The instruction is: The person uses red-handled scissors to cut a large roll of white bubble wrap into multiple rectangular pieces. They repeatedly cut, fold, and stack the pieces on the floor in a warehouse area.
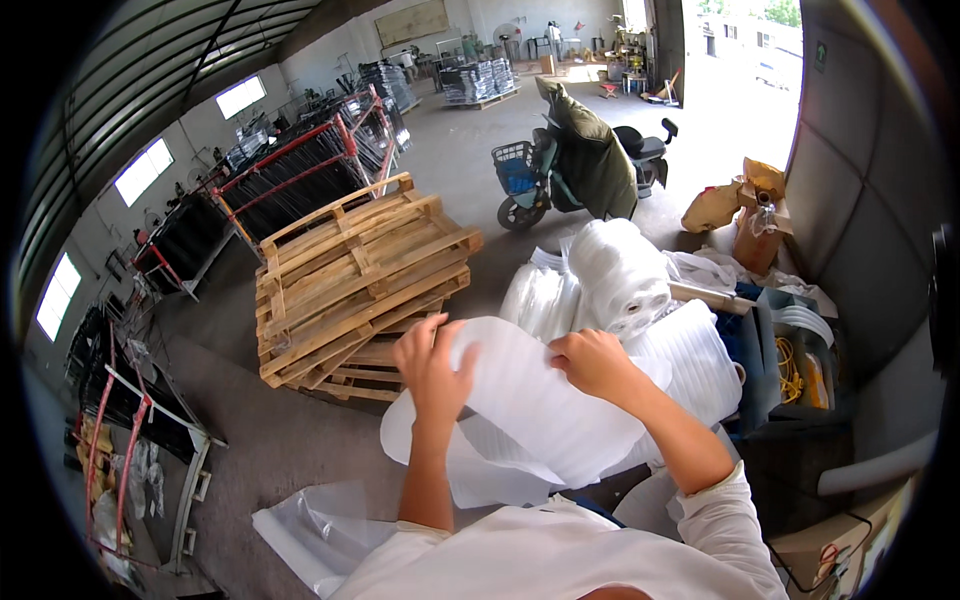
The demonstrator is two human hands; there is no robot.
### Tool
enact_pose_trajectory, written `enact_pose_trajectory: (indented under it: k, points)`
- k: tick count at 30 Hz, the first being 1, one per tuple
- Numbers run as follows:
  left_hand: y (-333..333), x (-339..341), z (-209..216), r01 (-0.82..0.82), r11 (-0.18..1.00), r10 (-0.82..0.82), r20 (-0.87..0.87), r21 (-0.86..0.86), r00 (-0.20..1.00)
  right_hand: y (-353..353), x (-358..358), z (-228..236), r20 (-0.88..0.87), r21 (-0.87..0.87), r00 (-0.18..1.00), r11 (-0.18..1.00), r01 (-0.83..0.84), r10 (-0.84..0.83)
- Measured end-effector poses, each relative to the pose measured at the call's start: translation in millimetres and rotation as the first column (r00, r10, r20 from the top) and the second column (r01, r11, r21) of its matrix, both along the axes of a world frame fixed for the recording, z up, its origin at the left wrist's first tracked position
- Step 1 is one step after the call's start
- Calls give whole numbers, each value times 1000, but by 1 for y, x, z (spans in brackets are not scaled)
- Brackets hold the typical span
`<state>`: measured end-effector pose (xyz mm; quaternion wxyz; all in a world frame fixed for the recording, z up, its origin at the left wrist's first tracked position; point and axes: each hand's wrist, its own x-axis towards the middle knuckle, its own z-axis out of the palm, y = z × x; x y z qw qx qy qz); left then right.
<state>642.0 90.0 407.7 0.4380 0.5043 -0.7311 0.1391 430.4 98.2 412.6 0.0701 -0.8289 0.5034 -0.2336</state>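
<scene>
A white foam sheet (545,400) hangs in front of me, curved, its rounded upper edge raised. My right hand (592,362) is closed on the sheet's upper right edge, thumb and fingers pinched together. Beside its upper left edge is my left hand (432,368), fingers spread and slightly blurred, the thumb near the foam. More loose foam sheeting (410,435) spreads below the left hand. Just beyond my hands, a foam roll (690,365) lies at the right, with wrapped white rolls (612,270) heaped behind it.
Stacked wooden pallets (365,270) stand to the left. A covered scooter (590,165) is parked ahead. To the right are a grey bin (790,350) with a yellow cord and a cardboard box (757,240). Clear plastic film (320,530) lies at the lower left.
</scene>
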Motion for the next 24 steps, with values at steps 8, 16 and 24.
enact_pose_trajectory:
  k: [8,16,24]
  points:
    - [-8,-63,2,329,851,-391,74,409,918,-20,-19,16,-213,-82,966,982,-168,147]
    - [-10,-47,3,245,933,-210,-154,265,966,-29,-46,40,-171,-22,978,992,-128,122]
    - [-11,-20,-5,130,933,-27,-296,335,955,-46,-57,47,-220,19,972,997,-80,82]
